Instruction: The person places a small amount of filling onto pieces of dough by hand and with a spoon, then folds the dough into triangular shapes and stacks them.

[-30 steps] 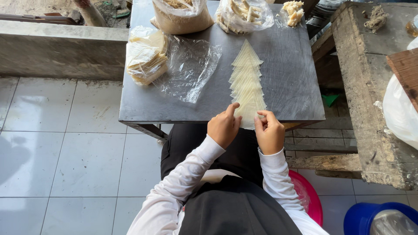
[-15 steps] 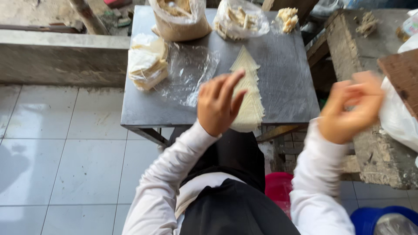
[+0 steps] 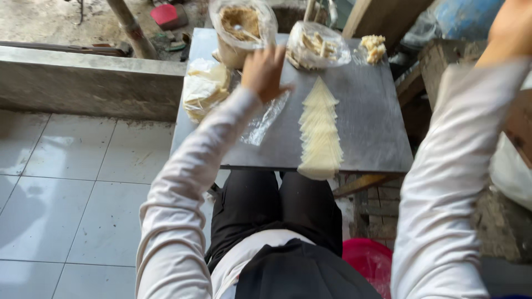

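A row of pale overlapping pastry sheets (image 3: 320,133), shaped like a fir tree, lies on the grey tabletop (image 3: 371,127) and hangs slightly over its near edge. My left hand (image 3: 265,71) is stretched out over the table's far left part with fingers apart and nothing in it, just short of a clear bag of brown filling (image 3: 241,25). My right hand (image 3: 512,27) is raised at the top right, over the wooden bench, and is cut off by the frame edge. Its fingers are not visible.
A bag of pale sheets (image 3: 204,88) and a clear plastic film (image 3: 267,119) lie at the table's left. A bag of strips (image 3: 318,44) and a small crumbly pile (image 3: 374,47) sit at the back. A red tub (image 3: 371,260) stands by my legs. A concrete ledge (image 3: 83,77) runs left.
Both hands left the near end of the pastry row. The left one rose and reached forward toward the filling bag; the right one swung up and out to the right.
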